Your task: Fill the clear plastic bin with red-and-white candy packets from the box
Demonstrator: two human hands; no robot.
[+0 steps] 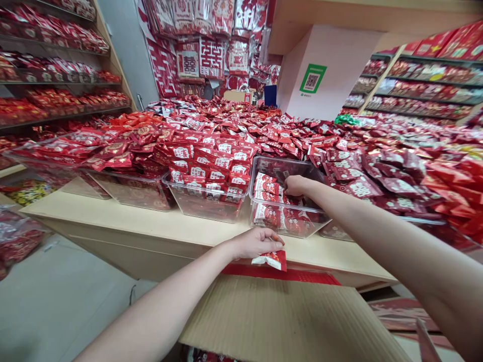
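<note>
My left hand point(259, 243) is closed on a small red and white candy packet point(277, 260), above a cardboard box flap in front of the counter. My right hand point(296, 186) reaches down into a clear plastic bin point(251, 193), its fingers curled, and whatever they grip is hidden. Red and white packets point(266, 183) stand in rows along the left part of that bin, touching or very near the right hand's fingers. Just to the left, another clear bin point(206, 198) is heaped with similar upright red packets point(217, 171).
The cardboard flap point(290, 317) lies below my hands, against the pale counter point(151, 229). More filled bins line both sides. Large piles of red packets point(226, 118) cover the back. Shelves point(56, 83) stand left and right, and a pillar bears a QR sign point(313, 80).
</note>
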